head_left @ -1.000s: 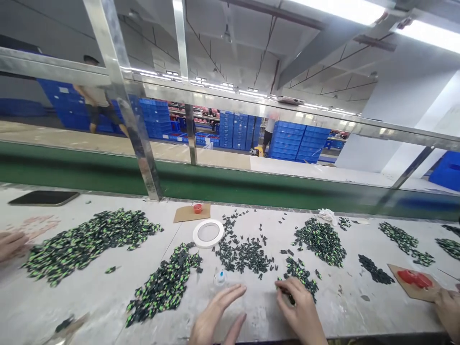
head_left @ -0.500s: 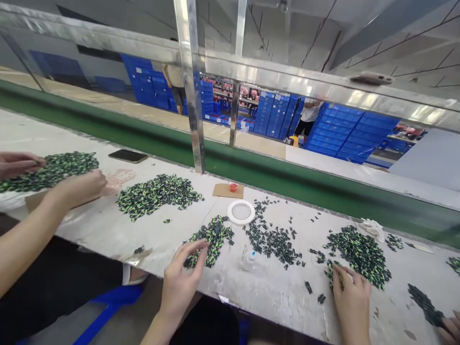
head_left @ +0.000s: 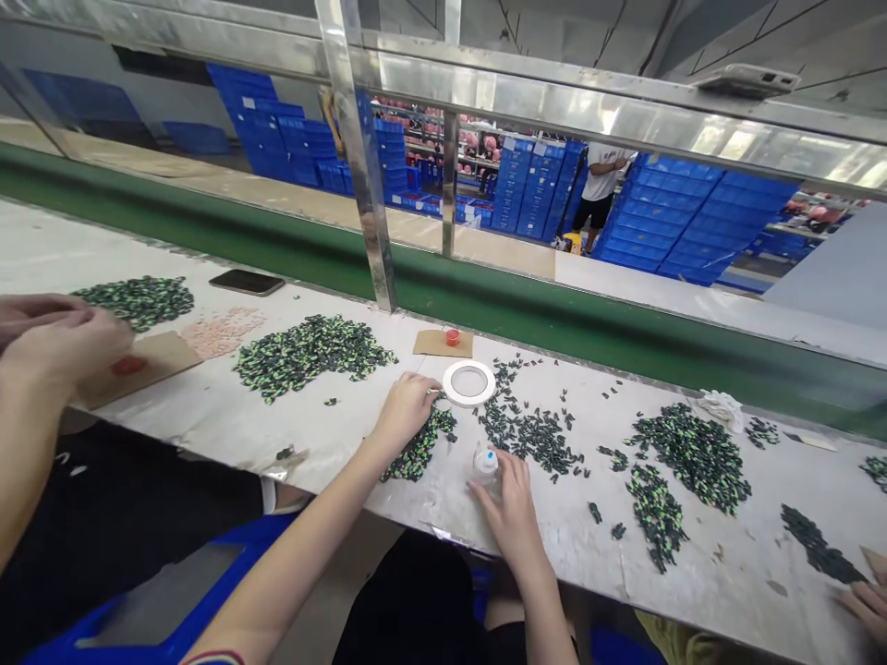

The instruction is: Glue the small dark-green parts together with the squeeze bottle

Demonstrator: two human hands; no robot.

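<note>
My left hand [head_left: 410, 406] is pinched at the left edge of a white tape roll [head_left: 449, 395], over a small pile of black-and-green pieces [head_left: 419, 454]. Whatever its fingertips hold is too small to make out. My right hand [head_left: 511, 499] has thumb and fingers around a small clear bottle [head_left: 487, 469] with a blue tip, which stands on the table. Just behind the bottle lie scattered dark pieces [head_left: 537, 439]. To the right are a large pile of black-and-green pieces [head_left: 693, 457] and a smaller one [head_left: 655, 517].
A red cap [head_left: 453, 338] sits on a cardboard piece [head_left: 426, 344]. At left, a co-worker's hands [head_left: 69, 342] are near a pile, a phone [head_left: 247, 282] and pink bits [head_left: 225, 330]. Another person's hand [head_left: 866, 605] shows at far right. A metal post [head_left: 374, 231] rises behind.
My right hand has left the pile at right and come to the bottle. My left hand has moved up and right toward the tape roll, its fingers now closed. The view has tilted down slightly.
</note>
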